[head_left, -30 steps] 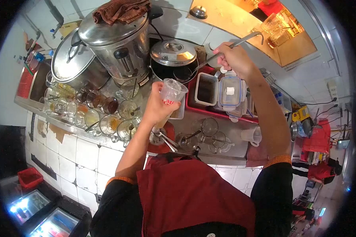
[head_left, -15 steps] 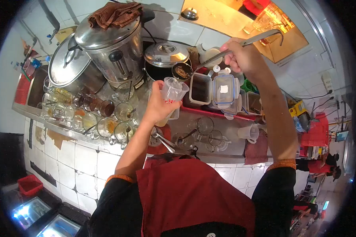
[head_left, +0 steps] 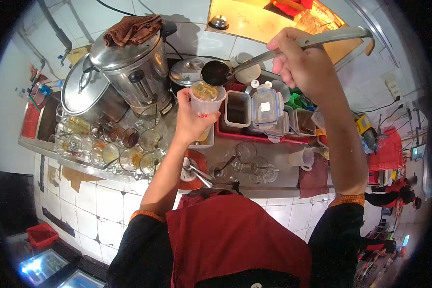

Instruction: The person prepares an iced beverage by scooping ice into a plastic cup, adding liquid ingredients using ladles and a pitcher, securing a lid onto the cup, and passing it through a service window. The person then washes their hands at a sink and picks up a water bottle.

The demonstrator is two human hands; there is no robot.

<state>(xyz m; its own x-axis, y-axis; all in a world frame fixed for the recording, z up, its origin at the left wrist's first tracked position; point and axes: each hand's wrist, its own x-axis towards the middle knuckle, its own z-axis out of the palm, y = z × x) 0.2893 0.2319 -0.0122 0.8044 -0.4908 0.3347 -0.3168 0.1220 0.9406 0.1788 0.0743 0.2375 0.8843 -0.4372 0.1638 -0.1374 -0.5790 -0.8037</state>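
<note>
While tipping ladle (head_left: 216, 73) from right hand (head_left: 302, 65), centre bowl over plastic cup (head_left: 205, 98) gripped in left hand (head_left: 189, 122), upper centre; pour slowly, cup level.

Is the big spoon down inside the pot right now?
No, the ladle is lifted up over the plastic cup, which the left hand holds, while the right hand grips its long handle.
</note>
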